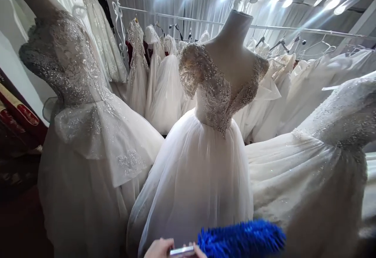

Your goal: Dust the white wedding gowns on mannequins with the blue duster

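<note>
A fluffy blue duster [242, 238] lies across the lower middle of the view, in front of the skirt of a white beaded gown [202, 171] on a headless mannequin [235, 34]. My left hand [158, 248] is closed around the left part of its pale handle [182, 251]. Fingers of my right hand [199, 251] wrap the handle close to the blue fibres. Both hands are cut off by the bottom edge.
Another sparkling gown [76, 66] on a mannequin stands at the left, and a third [349, 113] at the right. Behind them, white dresses [167, 93] hang from a long metal rail [176, 16]. Red fabric [26, 113] shows at the far left.
</note>
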Tool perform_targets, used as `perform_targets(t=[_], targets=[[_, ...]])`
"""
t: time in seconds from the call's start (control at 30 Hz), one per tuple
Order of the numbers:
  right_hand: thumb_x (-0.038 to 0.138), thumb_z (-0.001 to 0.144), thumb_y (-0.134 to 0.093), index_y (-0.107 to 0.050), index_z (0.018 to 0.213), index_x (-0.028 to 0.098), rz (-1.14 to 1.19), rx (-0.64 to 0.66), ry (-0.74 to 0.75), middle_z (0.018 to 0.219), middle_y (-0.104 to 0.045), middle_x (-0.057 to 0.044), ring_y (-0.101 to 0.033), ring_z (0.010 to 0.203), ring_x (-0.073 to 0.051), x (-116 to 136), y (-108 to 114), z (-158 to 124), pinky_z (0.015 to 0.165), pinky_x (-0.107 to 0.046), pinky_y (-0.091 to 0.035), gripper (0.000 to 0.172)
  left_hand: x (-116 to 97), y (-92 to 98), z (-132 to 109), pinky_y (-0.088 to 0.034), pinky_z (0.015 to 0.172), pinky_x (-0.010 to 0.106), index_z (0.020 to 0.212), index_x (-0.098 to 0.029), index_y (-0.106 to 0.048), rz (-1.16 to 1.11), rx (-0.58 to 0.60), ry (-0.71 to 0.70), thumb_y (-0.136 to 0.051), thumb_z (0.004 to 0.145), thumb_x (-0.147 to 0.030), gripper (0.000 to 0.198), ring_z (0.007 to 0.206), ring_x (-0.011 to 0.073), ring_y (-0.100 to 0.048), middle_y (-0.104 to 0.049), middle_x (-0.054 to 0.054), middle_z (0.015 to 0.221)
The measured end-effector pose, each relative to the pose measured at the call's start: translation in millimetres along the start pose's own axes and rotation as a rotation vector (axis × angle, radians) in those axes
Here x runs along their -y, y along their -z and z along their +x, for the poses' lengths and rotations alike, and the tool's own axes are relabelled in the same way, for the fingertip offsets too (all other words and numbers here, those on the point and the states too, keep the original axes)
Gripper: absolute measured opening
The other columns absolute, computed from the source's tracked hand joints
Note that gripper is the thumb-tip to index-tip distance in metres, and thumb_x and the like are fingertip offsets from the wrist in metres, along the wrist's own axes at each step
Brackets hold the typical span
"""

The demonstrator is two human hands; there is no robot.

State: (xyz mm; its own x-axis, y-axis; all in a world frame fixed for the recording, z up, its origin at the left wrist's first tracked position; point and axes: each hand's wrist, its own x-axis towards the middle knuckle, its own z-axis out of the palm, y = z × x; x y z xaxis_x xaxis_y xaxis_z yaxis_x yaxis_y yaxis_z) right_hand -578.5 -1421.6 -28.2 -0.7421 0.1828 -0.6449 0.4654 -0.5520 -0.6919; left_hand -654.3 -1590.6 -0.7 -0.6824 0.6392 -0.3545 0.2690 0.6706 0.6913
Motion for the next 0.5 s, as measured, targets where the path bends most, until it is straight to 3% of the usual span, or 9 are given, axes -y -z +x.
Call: perform_targets(t=[0.07, 0.13, 0.23, 0.3, 0.37, 0.5], targets=[[0.056, 0.057, -0.070, -0.066, 0.080, 0.028, 0.072, -0.015, 0.060, 0.087, -0.075, -0.001, -0.072, 0.077, -0.022, 26, -27, 0, 0.066, -0.033, -0.057, 0.036, -5, 41.0, 9, -0.032, 0.057, 0.022, 0.075, -0.024, -0.062, 0.040, -0.144, -0.105, -0.058, 0.071, -0.039, 0.016, 0.062, 0.0134, -0.057, -0.066, -0.003, 0.065], [0.056, 0.061, -0.069, -0.065, 0.093, 0.024, 0.135, -0.048, 0.206, 0.099, -0.074, -0.006, -0.070, 0.078, -0.020, 58, -53, -1, 0.067, -0.031, -0.055, 0.045, -14, 73.3, 20, -0.030, 0.059, 0.021, 0.080, -0.023, -0.060, 0.032, -0.213, -0.197, -0.057, 0.073, -0.038, 0.016, 0.063, 0.0118, -0.054, -0.063, -0.004, 0.066], [0.061, 0.060, -0.068, -0.064, 0.097, 0.021, -0.006, -0.102, 0.364, 0.096, -0.074, -0.007, -0.068, 0.076, -0.020, 100, -85, 4, 0.063, -0.030, -0.052, 0.054, -23, 88.8, 32, -0.030, 0.060, 0.021, 0.083, -0.023, -0.059, -0.068, -0.272, -0.214, -0.050, 0.080, -0.049, 0.028, 0.063, 0.0110, -0.050, -0.059, -0.004, 0.068], [0.066, 0.054, -0.067, -0.066, 0.087, 0.020, -0.134, -0.167, 0.409, 0.089, -0.073, -0.007, -0.066, 0.075, -0.021, 107, -97, 12, 0.060, -0.032, -0.051, 0.057, -18, 74.3, 34, -0.030, 0.060, 0.021, 0.081, -0.022, -0.058, -0.196, -0.256, -0.177, -0.043, 0.083, -0.055, 0.037, 0.062, 0.0108, -0.047, -0.055, -0.005, 0.065], [0.072, 0.045, -0.066, -0.066, 0.073, 0.019, -0.207, -0.214, 0.388, 0.082, -0.071, -0.007, -0.064, 0.070, -0.021, 93, -98, 22, 0.058, -0.033, -0.051, 0.061, -2, 46.8, 32, -0.034, 0.062, 0.021, 0.083, -0.021, -0.058, -0.326, -0.212, -0.125, -0.038, 0.084, -0.058, 0.043, 0.064, 0.0116, -0.047, -0.054, -0.004, 0.067], [0.078, 0.040, -0.064, -0.062, 0.064, 0.021, -0.219, -0.258, 0.253, 0.073, -0.069, -0.006, -0.063, 0.064, -0.021, 20, -79, 35, 0.052, -0.034, -0.051, 0.062, 44, -9.9, 18, -0.042, 0.073, 0.027, 0.086, -0.024, -0.063, -0.388, -0.095, 0.020, -0.044, 0.075, -0.067, 0.048, 0.072, 0.0169, -0.054, -0.061, -0.002, 0.074]])
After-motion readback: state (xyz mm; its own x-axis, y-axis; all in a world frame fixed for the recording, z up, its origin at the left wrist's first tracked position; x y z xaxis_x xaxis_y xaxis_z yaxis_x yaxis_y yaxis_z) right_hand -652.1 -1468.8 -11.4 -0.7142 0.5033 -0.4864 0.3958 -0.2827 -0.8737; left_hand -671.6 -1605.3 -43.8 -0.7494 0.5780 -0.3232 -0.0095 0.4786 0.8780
